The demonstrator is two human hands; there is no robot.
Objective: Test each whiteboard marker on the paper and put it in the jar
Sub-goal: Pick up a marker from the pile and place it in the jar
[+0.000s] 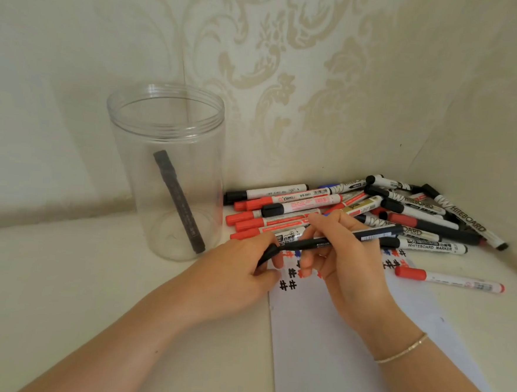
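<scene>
Now I grip the black marker (pixel 330 239) lengthwise: left hand (pixel 239 274) pinches its cap, right hand (pixel 342 247) clamps its barrel, jar (pixel 164 171) upper left.

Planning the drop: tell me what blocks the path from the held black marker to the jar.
Nothing visible does. Both hands grip the black marker over the paper; the jar stands open-topped to its left, one marker inside.
</scene>
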